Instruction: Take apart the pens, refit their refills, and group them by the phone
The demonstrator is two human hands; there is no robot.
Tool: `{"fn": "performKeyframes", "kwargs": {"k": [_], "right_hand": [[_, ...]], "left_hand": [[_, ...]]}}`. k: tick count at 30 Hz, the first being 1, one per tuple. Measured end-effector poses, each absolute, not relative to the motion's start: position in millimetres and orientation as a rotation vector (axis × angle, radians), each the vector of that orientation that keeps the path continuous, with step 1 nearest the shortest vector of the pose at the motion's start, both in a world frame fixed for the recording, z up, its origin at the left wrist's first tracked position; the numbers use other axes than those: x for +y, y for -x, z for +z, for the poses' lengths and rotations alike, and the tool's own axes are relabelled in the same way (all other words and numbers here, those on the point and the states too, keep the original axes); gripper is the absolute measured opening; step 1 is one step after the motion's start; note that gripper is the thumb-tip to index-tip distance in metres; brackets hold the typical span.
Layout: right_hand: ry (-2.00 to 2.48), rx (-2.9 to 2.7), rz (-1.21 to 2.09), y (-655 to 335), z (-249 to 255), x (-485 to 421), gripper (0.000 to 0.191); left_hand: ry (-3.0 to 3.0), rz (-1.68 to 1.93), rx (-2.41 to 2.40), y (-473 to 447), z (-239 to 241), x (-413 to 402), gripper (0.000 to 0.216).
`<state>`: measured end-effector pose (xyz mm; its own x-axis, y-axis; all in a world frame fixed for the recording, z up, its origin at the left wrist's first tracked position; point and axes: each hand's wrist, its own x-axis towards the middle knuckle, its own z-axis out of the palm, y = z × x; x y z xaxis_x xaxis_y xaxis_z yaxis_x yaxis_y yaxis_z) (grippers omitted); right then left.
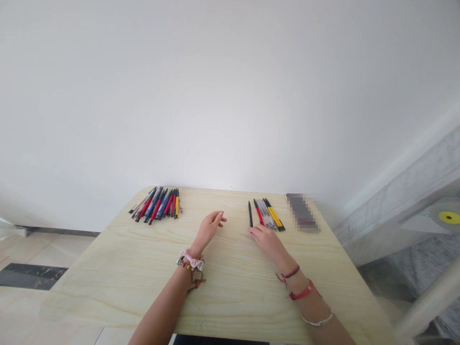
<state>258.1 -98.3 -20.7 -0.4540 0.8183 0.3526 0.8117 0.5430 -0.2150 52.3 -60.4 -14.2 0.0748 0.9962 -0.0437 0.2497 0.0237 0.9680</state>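
On the pale wooden table (230, 287), a heap of mixed click pens (157, 205) is seen at centre left. Right of it, the left hand (210, 226) is held loosely curled, nothing visibly grasped. Right of centre, the lower end of a black pen (250, 214) is touched by the right hand (268, 241); whether it is gripped cannot be told. Alongside are aligned a red pen (258, 212), clear pens (266, 215) and yellow pens (273, 214), followed by a pixelated dark rectangular object (304, 213).

R hand (268, 241) at near end of blk pen (250, 213), L hand (208, 230) btwn it & pen pile (157, 203)
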Motion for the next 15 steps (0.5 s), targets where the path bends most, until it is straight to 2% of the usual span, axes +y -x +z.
{"fn": "performKeyframes", "kwargs": {"k": [3, 8, 15], "right_hand": [[1.409, -2.361, -0.037, -266.2, -26.5, -93.5, 0.017], [1.505, -2.355, -0.111, -272.1, -29.5, -90.8, 0.017], [1.583, -2.327, -0.179, -274.8, -27.8, -91.7, 0.015]], "left_hand": [[-1.537, 0.992, 1.690, -36.4, -14.1, -54.5, 0.026], [-1.612, 0.860, 2.336, -10.9, -10.6, -53.7, 0.031], [-1.488, 0.684, 2.602, 6.3, -10.8, -53.6, 0.031]]}}
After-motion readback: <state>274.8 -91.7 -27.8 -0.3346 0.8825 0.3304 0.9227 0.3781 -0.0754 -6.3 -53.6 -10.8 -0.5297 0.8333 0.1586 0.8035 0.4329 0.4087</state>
